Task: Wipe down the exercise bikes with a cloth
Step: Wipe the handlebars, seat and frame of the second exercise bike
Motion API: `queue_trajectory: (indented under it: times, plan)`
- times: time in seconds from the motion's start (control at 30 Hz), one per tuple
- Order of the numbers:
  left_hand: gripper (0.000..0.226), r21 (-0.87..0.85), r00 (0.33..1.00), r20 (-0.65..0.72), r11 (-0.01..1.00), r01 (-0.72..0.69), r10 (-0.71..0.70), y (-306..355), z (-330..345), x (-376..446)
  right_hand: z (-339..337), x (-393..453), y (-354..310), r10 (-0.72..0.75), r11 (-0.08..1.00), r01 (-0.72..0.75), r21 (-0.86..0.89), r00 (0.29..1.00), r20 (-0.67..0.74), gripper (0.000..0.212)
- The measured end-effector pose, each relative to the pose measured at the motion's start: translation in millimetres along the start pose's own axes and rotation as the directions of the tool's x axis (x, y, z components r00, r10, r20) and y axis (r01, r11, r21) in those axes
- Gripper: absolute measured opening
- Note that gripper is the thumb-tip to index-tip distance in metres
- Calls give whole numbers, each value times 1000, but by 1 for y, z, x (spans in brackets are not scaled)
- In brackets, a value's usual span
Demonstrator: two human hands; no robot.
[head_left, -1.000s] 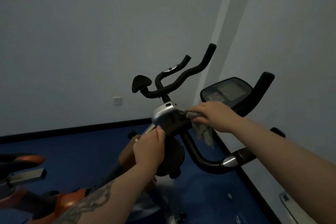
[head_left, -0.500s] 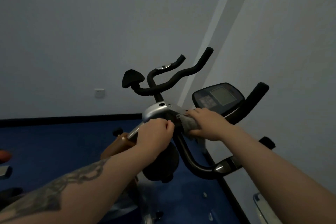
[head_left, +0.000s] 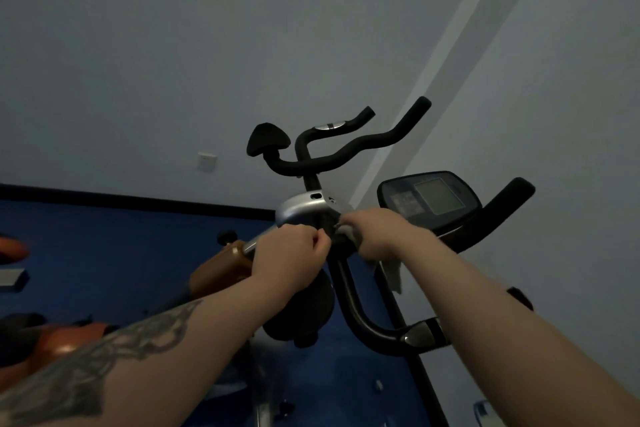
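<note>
We curl our left hand (head_left: 289,250) in a fist against the bike (head_left: 304,208) just under its silver cap; beside it, our right hand (head_left: 375,234) clutches the cloth (head_left: 391,270), which dangles below, arm outstretched.

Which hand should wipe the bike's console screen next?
Right, probably. The right hand already grips the cloth and sits just below the console; the left hand holds the silver housing.

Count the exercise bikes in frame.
3: the silver-necked bike under both hands, a console bike behind it on the right, an orange bike cut off at left. More may be hidden.
</note>
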State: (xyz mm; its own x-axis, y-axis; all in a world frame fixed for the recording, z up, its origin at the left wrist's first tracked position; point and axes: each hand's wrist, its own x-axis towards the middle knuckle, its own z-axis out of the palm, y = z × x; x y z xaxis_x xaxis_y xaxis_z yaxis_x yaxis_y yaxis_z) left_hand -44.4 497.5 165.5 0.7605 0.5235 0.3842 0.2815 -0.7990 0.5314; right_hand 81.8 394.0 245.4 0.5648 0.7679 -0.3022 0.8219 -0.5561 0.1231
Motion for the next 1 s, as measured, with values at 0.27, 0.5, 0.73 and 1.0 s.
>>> queue_trajectory:
  times: [0.27,0.5,0.73,1.0]
  plan:
    - [47,10,998,-44,999,44,-44,-1,3,-2,-25,-9,47,-52,929,-45,367,966,252,57]
    - [49,13,994,-78,997,82,-81,0,2,-3,-11,0,38,-141,905,61,421,977,162,51]
    - [46,56,987,-126,992,112,-105,1,4,-3,-25,0,43,-125,946,39,321,960,250,42]
    - [47,55,989,-117,993,100,-93,-1,4,-4,-15,-11,49,-37,944,-17,330,987,156,35]
